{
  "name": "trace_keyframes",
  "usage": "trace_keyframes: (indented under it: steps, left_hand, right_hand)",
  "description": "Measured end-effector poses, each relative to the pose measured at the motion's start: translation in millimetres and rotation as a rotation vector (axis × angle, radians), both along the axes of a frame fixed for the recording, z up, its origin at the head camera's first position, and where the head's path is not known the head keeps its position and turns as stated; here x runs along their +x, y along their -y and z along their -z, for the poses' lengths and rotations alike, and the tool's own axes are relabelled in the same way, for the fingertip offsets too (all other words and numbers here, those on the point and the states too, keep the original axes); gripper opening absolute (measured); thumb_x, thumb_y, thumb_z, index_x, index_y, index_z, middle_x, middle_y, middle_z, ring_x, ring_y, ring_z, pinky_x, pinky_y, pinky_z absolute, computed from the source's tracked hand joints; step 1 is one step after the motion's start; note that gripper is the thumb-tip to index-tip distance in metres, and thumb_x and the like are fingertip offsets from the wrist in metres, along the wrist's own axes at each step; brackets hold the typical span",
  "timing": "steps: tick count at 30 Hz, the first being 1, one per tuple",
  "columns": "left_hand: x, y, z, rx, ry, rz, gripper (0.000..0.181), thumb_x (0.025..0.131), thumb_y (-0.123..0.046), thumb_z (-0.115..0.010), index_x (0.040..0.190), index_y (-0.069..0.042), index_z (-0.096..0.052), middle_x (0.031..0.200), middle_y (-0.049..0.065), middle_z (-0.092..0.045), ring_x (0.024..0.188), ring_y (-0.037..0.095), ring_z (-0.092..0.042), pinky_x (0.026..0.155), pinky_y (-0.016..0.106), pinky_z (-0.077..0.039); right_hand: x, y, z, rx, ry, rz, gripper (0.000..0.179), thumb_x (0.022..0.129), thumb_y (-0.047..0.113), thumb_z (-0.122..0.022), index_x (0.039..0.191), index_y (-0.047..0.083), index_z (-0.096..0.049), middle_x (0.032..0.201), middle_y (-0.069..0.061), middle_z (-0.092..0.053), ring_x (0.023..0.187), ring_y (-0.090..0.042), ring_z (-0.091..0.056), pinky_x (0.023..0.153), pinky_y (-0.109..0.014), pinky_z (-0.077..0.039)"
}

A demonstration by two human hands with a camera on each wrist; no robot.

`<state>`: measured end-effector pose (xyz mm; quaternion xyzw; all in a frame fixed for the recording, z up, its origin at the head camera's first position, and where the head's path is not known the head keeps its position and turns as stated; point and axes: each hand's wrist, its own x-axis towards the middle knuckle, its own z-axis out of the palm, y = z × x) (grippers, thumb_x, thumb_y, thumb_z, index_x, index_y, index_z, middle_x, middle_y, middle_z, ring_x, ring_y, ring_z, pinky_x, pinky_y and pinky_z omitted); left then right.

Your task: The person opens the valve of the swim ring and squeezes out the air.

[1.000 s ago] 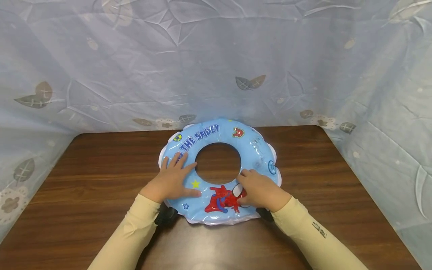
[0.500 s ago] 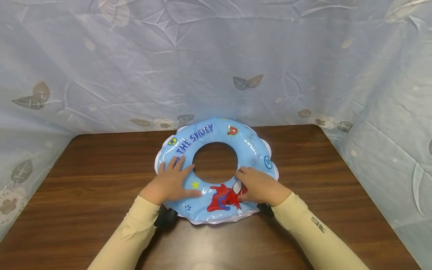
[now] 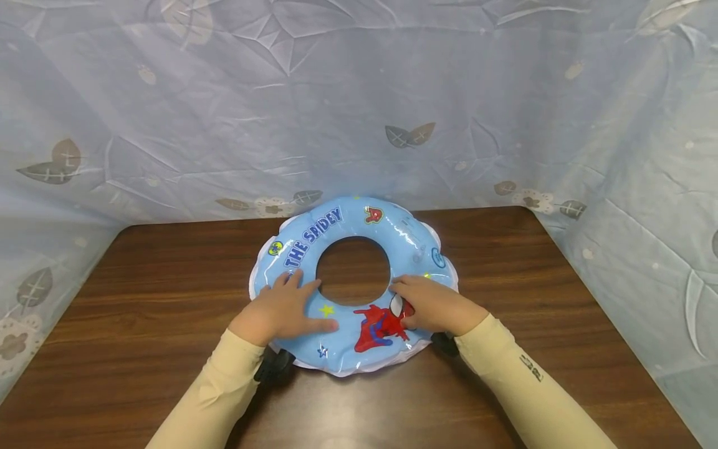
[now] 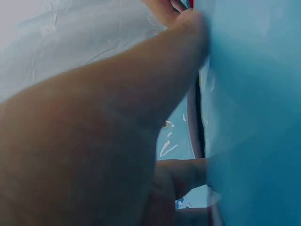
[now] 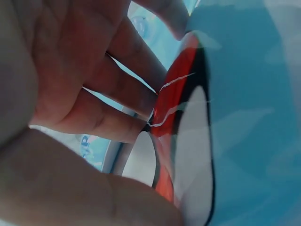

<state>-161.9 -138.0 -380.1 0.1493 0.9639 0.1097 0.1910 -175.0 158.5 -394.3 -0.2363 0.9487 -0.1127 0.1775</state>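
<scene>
A light-blue inflatable swim ring (image 3: pixel 353 340) lies on the wooden table, printed with "THE SPIDEY" lettering and a red-and-blue Spider-Man figure (image 3: pixel 381 325). On its left side rests my left hand (image 3: pixel 283 308), fingers spread and thumb pointing right across the near part. My right hand (image 3: pixel 434 302) touches the right side, fingertips at the inner hole and thumb beside the figure's face. In the right wrist view, the lightly bent fingers (image 5: pixel 129 61) meet the glossy vinyl over the red print. The left wrist view has the thumb (image 4: pixel 141 66) large against the blue surface.
The brown wooden table (image 3: pixel 140 324) extends around the ring on both sides. A grey-blue curtain (image 3: pixel 336 106) with leaf prints hangs behind it and along the sides. Black wrist straps (image 3: pixel 273 365) show under the cream sleeves (image 3: pixel 210 399).
The swim ring has turned counterclockwise: its lettering slides left and down, while the Spider-Man figure shifts right. Both hands stay in nearly the same place on it.
</scene>
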Motion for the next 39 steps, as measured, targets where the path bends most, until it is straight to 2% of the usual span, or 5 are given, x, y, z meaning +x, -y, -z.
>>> trace_keyframes:
  steps: [11,23,29,33,39]
  left_hand:
    - [4.8,7.0,-11.3,0.049,0.111,0.019,0.094,0.076,-0.061,-0.083,0.154,-0.019,-0.051,0.162,0.024,-0.035,0.148,0.051,-0.032,0.105,0.071,-0.042]
    - [17.2,-15.7,-8.7,0.012,0.042,-0.016,0.097,0.076,-0.069,-0.079,0.151,-0.012,-0.055,0.146,0.028,-0.051,0.131,0.053,-0.05,0.098,0.059,-0.053]
    - [23.4,-23.0,-9.3,0.004,0.038,-0.007,0.098,0.077,-0.075,-0.073,0.151,-0.014,-0.055,0.144,0.028,-0.052,0.132,0.052,-0.049,0.102,0.06,-0.05]
    - [26.5,-27.3,-12.5,0.03,0.046,0.061,0.094,0.078,-0.075,-0.073,0.151,-0.018,-0.056,0.132,0.02,-0.058,0.12,0.041,-0.056,0.096,0.053,-0.053]
    - [27.2,-30.7,-10.3,0.131,0.052,0.171,0.089,0.082,-0.063,-0.079,0.155,-0.022,-0.049,0.141,0.012,-0.057,0.121,0.033,-0.055,0.099,0.047,-0.052]
  right_hand:
    - [-4.8,-8,-1.4,0.001,-0.037,-0.031,0.076,0.086,0.017,-0.085,0.153,0.009,-0.05,0.158,-0.014,-0.046,0.145,-0.037,-0.043,0.102,-0.051,-0.054]
    - [-10.7,-16,1.5,0.042,-0.271,0.098,0.078,0.081,0.019,-0.089,0.148,0.002,-0.054,0.156,-0.024,-0.047,0.146,-0.042,-0.04,0.121,-0.062,-0.024]
    - [-11.6,-20,1.3,0.041,-0.316,0.265,0.078,0.076,0.024,-0.093,0.137,-0.006,-0.055,0.137,-0.031,-0.053,0.126,-0.047,-0.05,0.103,-0.06,-0.05]
    - [-14.5,-26,1.9,-0.007,-0.268,0.344,0.067,0.078,0.021,-0.091,0.126,-0.008,-0.056,0.114,-0.027,-0.06,0.104,-0.04,-0.059,0.083,-0.054,-0.061]
    - [-23.7,-37,6.2,-0.101,-0.089,0.335,0.06,0.089,0.015,-0.08,0.139,-0.005,-0.052,0.126,-0.024,-0.063,0.112,-0.04,-0.064,0.091,-0.055,-0.058]
